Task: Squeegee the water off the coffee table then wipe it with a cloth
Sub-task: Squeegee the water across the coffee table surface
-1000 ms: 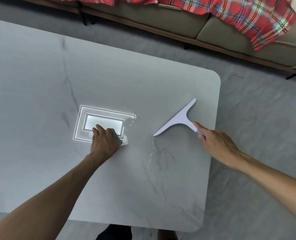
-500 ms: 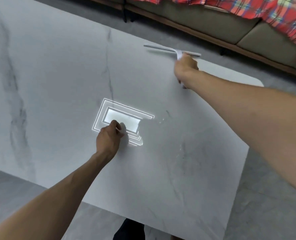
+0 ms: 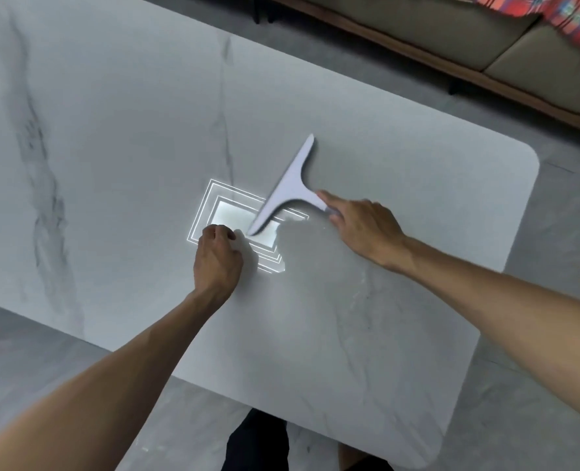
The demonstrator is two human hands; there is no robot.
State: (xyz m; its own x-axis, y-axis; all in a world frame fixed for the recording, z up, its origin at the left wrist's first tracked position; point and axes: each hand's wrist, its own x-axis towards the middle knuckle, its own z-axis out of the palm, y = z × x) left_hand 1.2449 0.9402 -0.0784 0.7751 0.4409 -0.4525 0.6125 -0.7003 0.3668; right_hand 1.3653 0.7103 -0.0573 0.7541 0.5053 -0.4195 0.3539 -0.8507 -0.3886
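The white marble coffee table (image 3: 111,130) fills most of the head view. A pale T-shaped squeegee (image 3: 292,188) lies slantwise on its middle, the blade's lower end over a bright ceiling-light reflection (image 3: 220,212). My right hand (image 3: 363,229) grips the squeegee's handle, index finger stretched along it. A thin film of water (image 3: 302,243) shows just right of the reflection and breaks its edge. My left hand (image 3: 217,256) rests on the tabletop beside the blade's lower tip, fingers curled under; nothing shows in it. No cloth is in view.
A beige sofa (image 3: 417,25) with a red plaid blanket (image 3: 574,18) runs along the far side, a strip of grey floor between it and the table. The table's rounded right corner (image 3: 526,158) is close. My dark-clad legs (image 3: 258,443) stand at the near edge.
The right hand has brought the squeegee from the far edge back to the table's middle, its blade now slanted beside my left hand. The left hand has stayed by the reflection.
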